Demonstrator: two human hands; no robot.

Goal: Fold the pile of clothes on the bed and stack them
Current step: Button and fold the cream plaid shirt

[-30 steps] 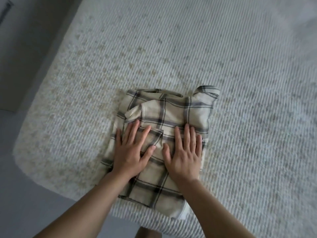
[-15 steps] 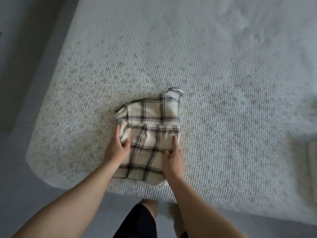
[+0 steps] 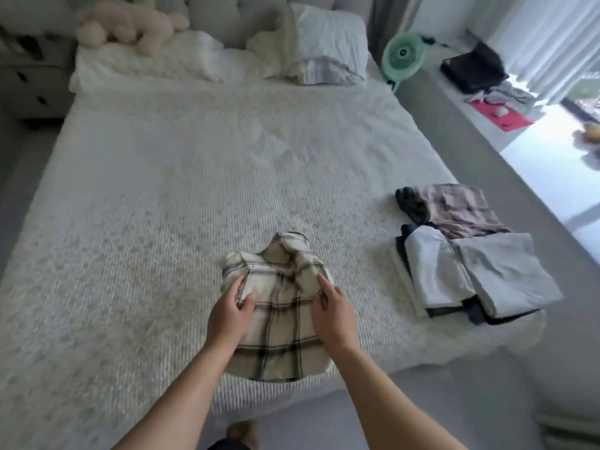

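Note:
A folded cream plaid shirt [image 3: 279, 316] is held just above the near edge of the white bed [image 3: 162, 222], its far end drooping. My left hand [image 3: 229, 315] grips its left side, thumb on top and fingers under the cloth. My right hand [image 3: 334, 315] holds its right side, fingers curled around the edge. To the right on the bed lies a stack of folded clothes [image 3: 470, 274] with grey, white and dark pieces, and behind it a folded brownish plaid garment [image 3: 454, 209].
Pillows [image 3: 324, 43] and a plush toy [image 3: 130, 24] lie at the head of the bed. A green fan [image 3: 402, 55] stands on the floor right of the bed, near a dark bag [image 3: 474, 69]. A nightstand [image 3: 29, 79] stands at the far left.
My hands went from pressing flat on the shirt to gripping its two sides and lifting it. The view has tilted up, bringing the stack at the right into sight.

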